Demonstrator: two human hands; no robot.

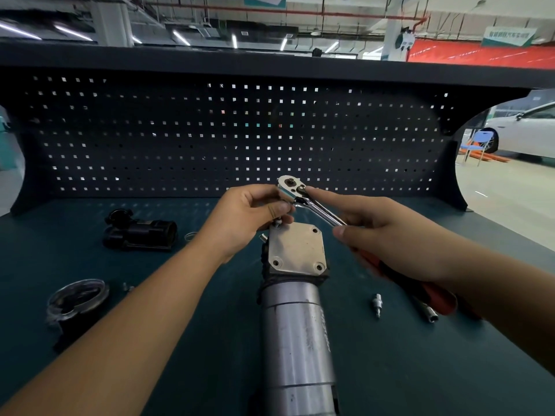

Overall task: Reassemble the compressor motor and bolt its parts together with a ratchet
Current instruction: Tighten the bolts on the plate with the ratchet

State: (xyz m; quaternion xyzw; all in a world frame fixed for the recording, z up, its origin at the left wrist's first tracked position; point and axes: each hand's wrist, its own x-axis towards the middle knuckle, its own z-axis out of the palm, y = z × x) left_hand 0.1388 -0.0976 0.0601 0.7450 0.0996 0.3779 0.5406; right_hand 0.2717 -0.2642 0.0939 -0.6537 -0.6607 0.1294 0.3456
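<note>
**A:** What could go wrong for us from here?

**B:** The ratchet [316,207] sits tilted over the far-left corner of the end plate [295,250]. If we swing before the socket is square on the bolt [278,224], we could slip off its head or cross the thread. Our right forefinger [326,197] also lies on the small direction lever. Set the wrong way, we would loosen rather than tighten.

**A:** And how do our hands sit?

**B:** Our left hand [249,220] pinches the ratchet's head between the thumb and curled fingers, right above that corner. Our right hand [396,240] is wrapped round the shaft where the red grip begins, with only the forefinger stretched out straight.

**A:** Where is the motor?

**B:** The compressor motor [297,340] is on the bench [192,340] between our forearms, with its grey cylinder nearer us and the plate at the far end. Whether the other three corners hold bolts, we cannot tell.

**A:** Anything loose nearby?

**B:** A small bit [377,304] and an extension bar [430,315] lie to the right near the handle, where a wide swing might knock them. A black housing [139,232] and a clear round cover [78,298] lie to the left, well apart.
</note>
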